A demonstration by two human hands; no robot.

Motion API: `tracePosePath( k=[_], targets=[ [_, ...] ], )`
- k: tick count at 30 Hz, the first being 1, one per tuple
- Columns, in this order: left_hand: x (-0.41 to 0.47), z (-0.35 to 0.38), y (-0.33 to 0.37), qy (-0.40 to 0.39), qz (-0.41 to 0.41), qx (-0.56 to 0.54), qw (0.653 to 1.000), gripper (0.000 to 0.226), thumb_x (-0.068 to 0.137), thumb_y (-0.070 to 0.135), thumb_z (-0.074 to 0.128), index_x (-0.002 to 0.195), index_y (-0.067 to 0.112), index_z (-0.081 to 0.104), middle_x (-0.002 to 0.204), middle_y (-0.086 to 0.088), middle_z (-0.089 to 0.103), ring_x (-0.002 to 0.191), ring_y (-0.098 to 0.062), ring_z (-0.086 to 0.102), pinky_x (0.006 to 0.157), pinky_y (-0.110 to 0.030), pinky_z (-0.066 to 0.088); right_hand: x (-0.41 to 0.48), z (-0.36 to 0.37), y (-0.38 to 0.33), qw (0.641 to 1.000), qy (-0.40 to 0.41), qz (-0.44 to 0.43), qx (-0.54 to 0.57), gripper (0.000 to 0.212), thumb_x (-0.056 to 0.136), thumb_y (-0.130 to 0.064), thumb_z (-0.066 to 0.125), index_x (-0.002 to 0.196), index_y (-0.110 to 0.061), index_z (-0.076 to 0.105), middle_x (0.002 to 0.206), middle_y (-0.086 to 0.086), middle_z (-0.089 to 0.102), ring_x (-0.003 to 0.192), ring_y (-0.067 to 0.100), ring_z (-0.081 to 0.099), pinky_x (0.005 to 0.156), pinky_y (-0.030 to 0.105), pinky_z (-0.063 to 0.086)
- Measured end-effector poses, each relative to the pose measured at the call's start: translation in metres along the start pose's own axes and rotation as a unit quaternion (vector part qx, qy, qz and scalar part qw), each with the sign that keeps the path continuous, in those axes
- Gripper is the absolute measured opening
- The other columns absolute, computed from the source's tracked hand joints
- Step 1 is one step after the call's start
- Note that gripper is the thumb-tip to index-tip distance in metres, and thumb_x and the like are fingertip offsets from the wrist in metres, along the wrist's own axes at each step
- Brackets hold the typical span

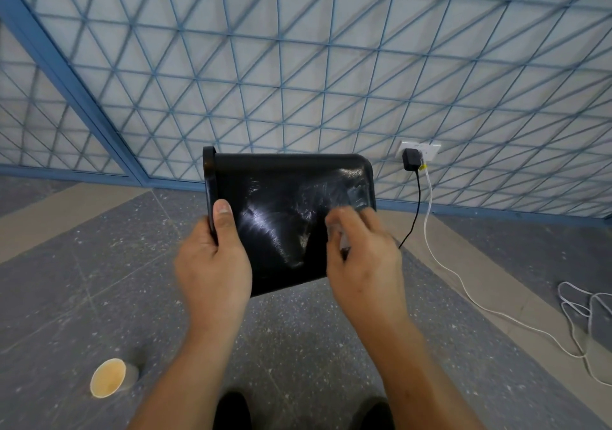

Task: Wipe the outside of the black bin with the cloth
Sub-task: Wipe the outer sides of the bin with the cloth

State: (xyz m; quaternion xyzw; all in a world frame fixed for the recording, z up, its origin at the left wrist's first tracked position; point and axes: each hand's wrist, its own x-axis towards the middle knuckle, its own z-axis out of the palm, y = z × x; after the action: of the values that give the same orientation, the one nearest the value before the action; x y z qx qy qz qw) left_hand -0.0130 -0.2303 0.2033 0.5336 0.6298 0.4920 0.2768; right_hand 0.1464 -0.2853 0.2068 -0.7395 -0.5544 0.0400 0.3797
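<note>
Black bin [284, 217] sideways between hands

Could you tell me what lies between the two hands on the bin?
In the head view, only the bin's glossy black side lies between the left hand and the right hand; nothing else is there.

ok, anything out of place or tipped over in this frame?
Yes: a paper cup lies on its side on the speckled floor, lower left, with no spill visible. A loose white cable trails across the floor at right.
</note>
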Motion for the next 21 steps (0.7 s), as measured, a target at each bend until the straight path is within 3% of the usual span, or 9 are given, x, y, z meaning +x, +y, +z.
tracePosePath(
  k=[5,9,13,15,19,21],
  targets=[
    [0.002,-0.003,-0.003,-0.014,-0.019,-0.011,1.000,0.057,0.114,0.049,0.045,0.062,0.027,0.039,0.050,0.019,0.047,0.048,-0.003,0.046,0.050,-0.024,0.030,-0.001,-0.004,0.008,0.998,0.040,0.022,0.037,0.005,0.093,-0.022,0.068,0.096,-0.022,0.072,0.094,-0.007,0.065,0.074,0.008,0.061,0.065,0.034,0.056],
    [0.000,-0.001,-0.001,-0.017,-0.002,-0.025,1.000,0.058,0.114,0.048,0.046,0.061,0.027,0.039,0.049,0.017,0.045,0.047,-0.003,0.044,0.046,-0.014,0.035,0.006,0.000,0.006,0.995,0.031,0.075,0.049,0.027,0.101,-0.026,0.063,0.127,-0.024,0.057,0.108,-0.004,0.068,0.086,0.009,0.063,0.074,0.032,0.057],
    [0.003,-0.005,-0.003,-0.012,-0.019,-0.033,0.999,0.057,0.113,0.051,0.046,0.062,0.026,0.041,0.050,0.016,0.044,0.048,-0.005,0.042,0.049,-0.021,0.031,-0.001,0.005,-0.004,0.999,0.016,0.017,0.022,0.016,0.098,-0.020,0.069,0.113,-0.020,0.069,0.102,-0.008,0.063,0.080,0.002,0.054,0.069,0.011,0.045],
    [0.004,-0.008,-0.002,-0.022,-0.022,-0.036,0.999,0.057,0.113,0.052,0.045,0.061,0.029,0.042,0.049,0.016,0.044,0.048,-0.005,0.042,0.053,-0.030,0.031,-0.001,0.000,0.002,0.999,0.023,0.025,0.022,0.012,0.097,-0.015,0.070,0.109,-0.016,0.073,0.098,-0.006,0.064,0.077,0.003,0.056,0.067,0.011,0.046],
    [-0.001,-0.005,0.003,-0.040,0.001,-0.026,0.999,0.056,0.114,0.050,0.044,0.063,0.026,0.041,0.051,0.017,0.047,0.048,-0.003,0.045,0.046,-0.016,0.036,0.007,-0.001,0.004,0.997,0.052,0.048,0.022,0.015,0.096,-0.010,0.069,0.110,-0.012,0.076,0.098,-0.003,0.064,0.076,0.005,0.056,0.070,0.005,0.040],
    [-0.004,-0.003,0.004,-0.037,0.006,-0.020,0.999,0.056,0.113,0.049,0.045,0.064,0.023,0.042,0.054,0.017,0.048,0.050,-0.003,0.047,0.048,-0.014,0.038,0.004,0.006,-0.006,0.999,0.030,0.025,0.035,0.018,0.094,-0.010,0.070,0.111,-0.012,0.076,0.101,-0.002,0.064,0.077,0.008,0.059,0.071,0.014,0.047]
  ],
)
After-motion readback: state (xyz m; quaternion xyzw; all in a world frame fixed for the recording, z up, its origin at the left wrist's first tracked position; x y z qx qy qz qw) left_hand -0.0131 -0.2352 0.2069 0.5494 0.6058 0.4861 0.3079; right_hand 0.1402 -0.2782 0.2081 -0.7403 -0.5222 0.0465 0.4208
